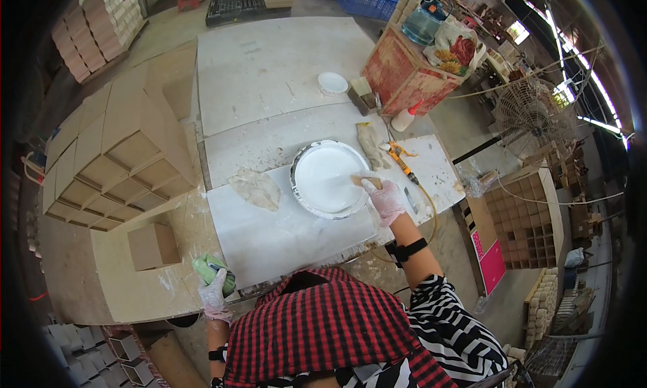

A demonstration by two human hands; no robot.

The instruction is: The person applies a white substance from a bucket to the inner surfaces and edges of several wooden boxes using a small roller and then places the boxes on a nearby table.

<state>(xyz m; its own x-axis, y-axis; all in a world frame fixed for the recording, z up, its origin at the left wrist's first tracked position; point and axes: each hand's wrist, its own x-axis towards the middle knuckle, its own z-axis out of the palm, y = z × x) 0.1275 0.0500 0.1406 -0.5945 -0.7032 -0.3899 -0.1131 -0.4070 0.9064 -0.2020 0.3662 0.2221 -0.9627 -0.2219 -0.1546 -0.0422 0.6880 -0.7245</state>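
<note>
A stained, pale worktable (269,57) filled the middle of a cluttered workshop. The tub (327,175), white inside, sat near the table's front edge, and every clock direction here ran from it, with 12 away from the person.

The gloved right hand (384,199), between 3 and 4, gripped a tan tool (369,182) over the tub and hid part of the rim. The gloved left hand (214,295), between 7 and 8, was closed round a green bundle (214,269); what it contained could not be told.

A crumpled rag (256,188) lay at 9, just beside the tub, and a cloth (373,145) at 2. Past that cloth lay an orange tool (399,163), its yellow hose (434,216) looping near the right wrist. A bottle (404,119) stood between 1 and 2, in front of a red cabinet (411,68). A bowl (332,83) sat at 12. Stacked boxes (114,145) blocked the table between 9 and 10, with a lone box (153,246) at 8. Off the table, a big fan (536,115) stood between 2 and 3
</note>
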